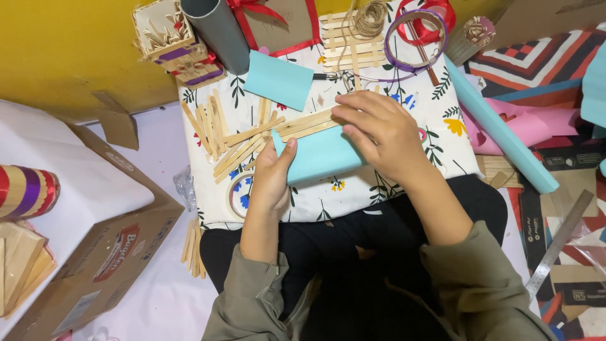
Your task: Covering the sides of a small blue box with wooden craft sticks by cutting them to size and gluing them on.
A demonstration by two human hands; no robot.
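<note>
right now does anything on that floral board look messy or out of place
Mostly the loose wooden craft sticks: they lie scattered at crossing angles left of the light blue paper that both hands press, and a few more sticks lie off the board on the white sheet. Nothing looks spilled or broken.

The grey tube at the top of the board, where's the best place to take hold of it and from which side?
Grip the grey tube around its bare lower stretch, coming from the lower left. It lies slanted with its open end at the top edge of the picture, and a light blue paper piece lies close on its right, so the left flank looks freer. Both hands are busy.
</note>
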